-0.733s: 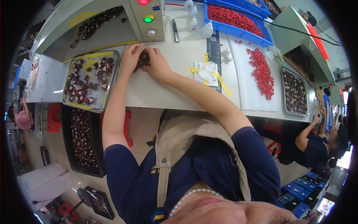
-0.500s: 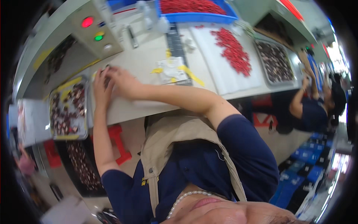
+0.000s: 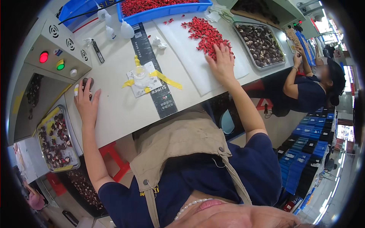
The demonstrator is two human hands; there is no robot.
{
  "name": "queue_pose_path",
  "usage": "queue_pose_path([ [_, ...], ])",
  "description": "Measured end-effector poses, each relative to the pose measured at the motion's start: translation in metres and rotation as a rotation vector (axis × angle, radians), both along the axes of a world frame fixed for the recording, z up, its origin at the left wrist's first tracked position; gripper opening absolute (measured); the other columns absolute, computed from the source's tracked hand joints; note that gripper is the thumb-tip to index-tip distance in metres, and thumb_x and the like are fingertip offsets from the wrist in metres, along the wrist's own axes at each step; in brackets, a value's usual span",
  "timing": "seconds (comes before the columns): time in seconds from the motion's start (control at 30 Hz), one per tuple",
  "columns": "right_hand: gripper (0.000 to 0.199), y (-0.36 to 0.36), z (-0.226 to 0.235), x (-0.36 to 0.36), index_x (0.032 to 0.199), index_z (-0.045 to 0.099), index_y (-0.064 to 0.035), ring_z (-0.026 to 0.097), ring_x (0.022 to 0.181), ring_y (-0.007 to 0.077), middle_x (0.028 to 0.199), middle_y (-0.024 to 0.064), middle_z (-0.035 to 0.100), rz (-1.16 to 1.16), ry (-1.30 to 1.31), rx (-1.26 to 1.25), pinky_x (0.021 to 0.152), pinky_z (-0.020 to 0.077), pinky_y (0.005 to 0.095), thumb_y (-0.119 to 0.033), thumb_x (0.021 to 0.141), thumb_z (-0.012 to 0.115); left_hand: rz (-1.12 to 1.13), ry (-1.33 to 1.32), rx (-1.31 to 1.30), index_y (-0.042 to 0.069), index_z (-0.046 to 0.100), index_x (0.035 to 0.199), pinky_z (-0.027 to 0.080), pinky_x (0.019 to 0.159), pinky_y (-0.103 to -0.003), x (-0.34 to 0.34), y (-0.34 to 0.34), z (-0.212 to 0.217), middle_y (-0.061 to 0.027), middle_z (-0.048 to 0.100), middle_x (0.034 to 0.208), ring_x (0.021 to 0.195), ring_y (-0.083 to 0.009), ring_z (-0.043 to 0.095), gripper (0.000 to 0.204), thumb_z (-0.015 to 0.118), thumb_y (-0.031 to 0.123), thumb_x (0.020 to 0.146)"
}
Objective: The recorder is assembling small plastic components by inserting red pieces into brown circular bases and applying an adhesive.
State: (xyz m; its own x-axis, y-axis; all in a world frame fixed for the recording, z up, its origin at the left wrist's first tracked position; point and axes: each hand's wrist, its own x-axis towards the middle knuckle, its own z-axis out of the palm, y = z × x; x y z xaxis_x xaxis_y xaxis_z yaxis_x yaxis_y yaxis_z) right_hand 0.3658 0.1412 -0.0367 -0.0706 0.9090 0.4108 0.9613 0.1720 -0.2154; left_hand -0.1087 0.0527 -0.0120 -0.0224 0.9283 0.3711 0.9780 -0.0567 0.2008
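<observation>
Near the left end of the white worktable, my left hand [image 3: 87,108] rests with its fingers apart around a few small, round dark-brown pieces [image 3: 88,82]. A pale wrap covers one of its fingertips. My right hand [image 3: 223,68] reaches forward, fingers spread, onto the near edge of a heap of small red pieces [image 3: 203,36]. That heap lies on a white sheet [image 3: 194,72]. Between my hands, a clear round dish [image 3: 141,78] sits on a pale square plate held down with yellow tape, over a dark printed strip [image 3: 164,102].
A blue bin [image 3: 167,10] of red pieces stands at the back, with white squeeze bottles [image 3: 127,29] beside it. Trays of dark pieces lie right [image 3: 262,68] and left [image 3: 78,161]. A machine with lit buttons [image 3: 44,57] borders the left. A co-worker [image 3: 308,89] works at right.
My hands have separated. The right one left the dark pieces beside the left hand and moved across to the red heap. My left hand stays at the table's left end.
</observation>
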Motion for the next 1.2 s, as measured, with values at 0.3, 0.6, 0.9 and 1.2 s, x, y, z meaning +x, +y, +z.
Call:
queue_pose_path([
  [0.3, 0.058, -0.026, 0.017, -0.059, 0.131, 0.044, -0.0166, 0.028, 0.129, 0.0421, 0.139, 0.0151, 0.037, 0.389, 0.050, -0.078, 0.104, 0.0183, 0.0557, -0.040, 0.081, 0.061, 0.104, 0.120, -0.001, 0.024, 0.049, 0.131, 0.012, 0.107, -0.057, 0.016, -0.012, 0.001, -0.0073, 0.038, 0.141, 0.098, -0.0209, 0.057, 0.048, 0.058, 0.040, 0.086],
  [0.6, 0.021, -0.042, 0.014, -0.028, 0.095, 0.063, -0.0115, 0.042, 0.120, 0.0391, 0.121, 0.0108, 0.055, 0.446, 0.246, -0.002, 0.099, 0.0278, 0.0531, -0.019, 0.076, 0.069, 0.151, -0.034, 0.083, 0.020, 0.056, 0.124, 0.012, 0.107, -0.057, 0.014, -0.027, -0.007, -0.0071, 0.040, 0.140, 0.124, -0.0255, 0.043, 0.040, 0.060, 0.032, 0.086],
  [0.9, 0.008, -0.005, 0.039, -0.053, 0.080, 0.067, -0.0133, 0.053, 0.087, 0.0201, 0.081, -0.0015, 0.062, 0.400, 0.226, 0.046, 0.077, 0.0360, 0.0381, -0.017, 0.073, 0.070, 0.284, -0.036, 0.161, 0.017, 0.064, 0.112, 0.020, 0.105, -0.055, 0.005, -0.039, -0.008, -0.0054, 0.056, 0.124, 0.116, -0.0236, 0.051, 0.028, 0.062, 0.023, 0.085],
  [1.2, 0.013, 0.003, 0.041, -0.070, 0.083, 0.069, -0.0133, 0.054, 0.087, 0.0182, 0.080, -0.0013, 0.063, 0.390, 0.095, -0.165, 0.080, 0.0308, 0.0387, -0.022, 0.073, 0.070, 0.238, -0.237, 0.302, 0.015, 0.069, 0.090, 0.038, 0.082, -0.033, -0.006, -0.015, 0.017, 0.0009, 0.066, 0.089, 0.084, -0.0179, 0.061, 0.012, 0.066, 0.019, 0.079],
])
